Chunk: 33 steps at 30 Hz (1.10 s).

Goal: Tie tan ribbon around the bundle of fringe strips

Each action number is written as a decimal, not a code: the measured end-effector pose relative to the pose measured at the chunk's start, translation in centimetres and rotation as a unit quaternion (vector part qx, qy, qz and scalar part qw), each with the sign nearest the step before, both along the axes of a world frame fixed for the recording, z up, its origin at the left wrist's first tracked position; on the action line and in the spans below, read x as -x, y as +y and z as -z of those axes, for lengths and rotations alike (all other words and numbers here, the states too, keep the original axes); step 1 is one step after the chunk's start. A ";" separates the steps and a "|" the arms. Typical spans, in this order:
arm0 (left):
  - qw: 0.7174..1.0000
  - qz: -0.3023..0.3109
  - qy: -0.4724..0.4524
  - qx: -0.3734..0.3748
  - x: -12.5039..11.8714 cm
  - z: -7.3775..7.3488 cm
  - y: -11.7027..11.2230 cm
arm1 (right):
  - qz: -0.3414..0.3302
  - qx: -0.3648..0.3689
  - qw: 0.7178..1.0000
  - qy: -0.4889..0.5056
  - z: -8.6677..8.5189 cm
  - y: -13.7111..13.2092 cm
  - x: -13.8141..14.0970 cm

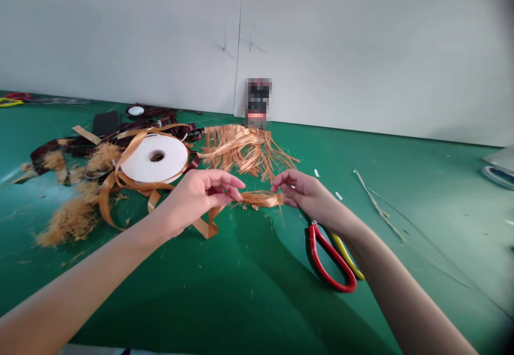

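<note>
Past left forearm (92, 274), pinching frayed ribbon (261, 199) over green table (249, 301) with left hand (193, 191), leaving unclear any hold by right hand (307, 191); probably handling light and soft, best holding by bunched ends.

- Strand bundle (261, 199): right of the ribbon spool (134, 159), nearer
- Scissors (334, 253): farther right, before the spool
- Fluff pile (70, 221): left, before the spool
- Wall (120, 39): behind the spool
</note>
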State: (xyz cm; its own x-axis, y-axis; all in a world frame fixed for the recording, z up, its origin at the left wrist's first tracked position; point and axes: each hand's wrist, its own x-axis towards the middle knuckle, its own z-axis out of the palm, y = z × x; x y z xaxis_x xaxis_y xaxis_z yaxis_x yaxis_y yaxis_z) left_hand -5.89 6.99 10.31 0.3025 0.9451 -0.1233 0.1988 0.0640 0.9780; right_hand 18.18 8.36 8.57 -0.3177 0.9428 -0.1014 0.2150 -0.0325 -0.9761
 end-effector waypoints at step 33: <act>0.987 -0.080 -0.139 -0.004 -4.2 -0.6 0.3 | 0.103 -0.093 0.987 0.077 -2.1 -1.6 3.1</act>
State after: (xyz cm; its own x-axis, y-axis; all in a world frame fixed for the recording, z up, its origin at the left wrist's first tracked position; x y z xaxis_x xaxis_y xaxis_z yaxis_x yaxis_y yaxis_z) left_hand -1.67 7.29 10.87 0.1706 0.9841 -0.0488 -0.0890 0.0647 0.9939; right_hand 15.11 6.76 10.64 -0.1163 0.9866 0.1140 0.0716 0.1228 -0.9898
